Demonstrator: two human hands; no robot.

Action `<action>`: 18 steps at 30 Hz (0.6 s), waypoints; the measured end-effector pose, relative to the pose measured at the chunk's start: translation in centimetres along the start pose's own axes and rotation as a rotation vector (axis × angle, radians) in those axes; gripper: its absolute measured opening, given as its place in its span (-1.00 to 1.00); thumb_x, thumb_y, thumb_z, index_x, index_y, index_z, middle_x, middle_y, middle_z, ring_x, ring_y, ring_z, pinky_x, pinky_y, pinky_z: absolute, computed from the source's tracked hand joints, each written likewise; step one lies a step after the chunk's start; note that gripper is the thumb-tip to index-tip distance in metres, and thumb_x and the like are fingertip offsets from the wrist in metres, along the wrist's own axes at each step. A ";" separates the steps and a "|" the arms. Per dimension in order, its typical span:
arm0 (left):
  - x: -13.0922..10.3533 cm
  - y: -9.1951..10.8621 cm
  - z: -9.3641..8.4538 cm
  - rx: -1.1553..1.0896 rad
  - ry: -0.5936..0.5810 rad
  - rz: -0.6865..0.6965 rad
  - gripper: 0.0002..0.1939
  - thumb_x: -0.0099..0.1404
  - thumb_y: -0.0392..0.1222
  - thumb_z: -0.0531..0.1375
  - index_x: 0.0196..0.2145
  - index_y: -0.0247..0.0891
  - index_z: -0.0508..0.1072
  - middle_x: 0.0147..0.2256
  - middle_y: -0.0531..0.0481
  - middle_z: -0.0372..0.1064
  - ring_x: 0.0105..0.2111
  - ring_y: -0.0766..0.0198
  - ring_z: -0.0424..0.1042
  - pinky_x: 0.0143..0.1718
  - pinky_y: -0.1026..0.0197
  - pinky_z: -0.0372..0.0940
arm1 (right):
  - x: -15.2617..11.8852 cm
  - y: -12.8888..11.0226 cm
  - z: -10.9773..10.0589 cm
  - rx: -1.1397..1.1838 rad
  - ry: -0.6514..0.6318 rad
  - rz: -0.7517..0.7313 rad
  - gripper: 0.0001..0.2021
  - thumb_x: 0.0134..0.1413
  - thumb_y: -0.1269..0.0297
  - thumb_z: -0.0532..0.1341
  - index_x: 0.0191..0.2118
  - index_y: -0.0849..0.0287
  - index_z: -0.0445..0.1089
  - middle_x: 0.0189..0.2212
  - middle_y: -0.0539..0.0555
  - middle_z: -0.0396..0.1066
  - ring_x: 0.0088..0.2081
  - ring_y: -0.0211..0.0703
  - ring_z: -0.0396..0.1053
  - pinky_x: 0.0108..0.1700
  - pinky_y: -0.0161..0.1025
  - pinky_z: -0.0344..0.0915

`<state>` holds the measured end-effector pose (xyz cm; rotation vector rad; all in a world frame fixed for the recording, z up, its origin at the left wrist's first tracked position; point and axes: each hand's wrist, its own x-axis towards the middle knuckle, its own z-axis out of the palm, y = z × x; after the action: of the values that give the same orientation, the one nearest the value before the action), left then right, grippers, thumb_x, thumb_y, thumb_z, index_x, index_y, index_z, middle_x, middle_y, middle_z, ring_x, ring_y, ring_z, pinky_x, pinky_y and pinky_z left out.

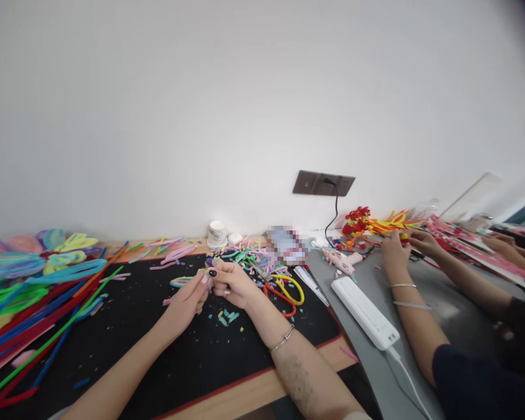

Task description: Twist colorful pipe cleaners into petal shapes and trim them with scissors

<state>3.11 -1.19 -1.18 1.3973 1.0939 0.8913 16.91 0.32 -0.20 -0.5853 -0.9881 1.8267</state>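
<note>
Both my hands meet above the black mat (126,326), with fingertips pinched together. My left hand (187,306) is closed at the fingertips, and what it holds is too small or hidden to name. My right hand (235,284) pinches at the same spot, its fingers curled in; the thing between them cannot be made out. Just behind the hands, a pale loop of fuzzy stem (181,282) lies on the mat. Beside my right wrist are scissors (294,287) with a yellow and a red handle loop. Small teal clippings (228,318) lie below my hands.
Bundles of coloured pipe cleaners (39,315) cover the left side. A pile of cut pieces (245,251), a white cup (217,234) and a phone (286,245) lie at the back. Right are a glue gun (343,261), a power strip (365,312) and a co-worker's hands (396,251).
</note>
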 end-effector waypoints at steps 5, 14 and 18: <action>0.1 -0.2 -0.2 -0.047 -0.006 0.044 -0.60 0.15 0.21 0.00 -0.39 -0.22 0.19 -0.64 0.24 -0.14 -0.70 0.44 -0.11 -0.68 0.36 -0.07 | 0.2 0.0 0.2 -0.061 0.096 -0.044 -0.76 -0.23 0.25 0.36 -0.50 0.26 0.32 -0.75 -0.20 0.03 -0.71 -0.51 -0.18 -0.66 -0.41 -0.29; -0.3 0.7 -0.6 0.213 0.069 0.227 -0.68 0.30 0.05 -0.10 -0.30 -0.24 0.26 -0.56 0.12 0.15 -0.53 0.29 0.21 -0.42 0.22 0.20 | 0.6 0.5 0.0 -0.122 0.181 -0.122 -0.75 -0.29 0.24 0.37 -0.51 0.26 0.33 -0.71 -0.14 0.18 -0.71 -0.50 -0.05 -0.69 -0.44 -0.18; -0.2 0.7 -0.6 0.166 0.098 0.244 -0.63 0.28 0.02 -0.04 -0.05 -0.26 0.20 -0.43 0.05 0.28 -0.43 0.24 0.32 -0.31 0.14 0.26 | 0.7 0.6 -0.1 -0.129 0.201 -0.142 -0.76 -0.26 0.24 0.36 -0.51 0.25 0.32 -0.72 -0.14 0.16 -0.71 -0.48 -0.03 -0.69 -0.45 -0.15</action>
<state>2.56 -1.15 -0.43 1.6657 1.1061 1.0725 16.36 0.83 -0.72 -0.7429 -0.9903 1.5548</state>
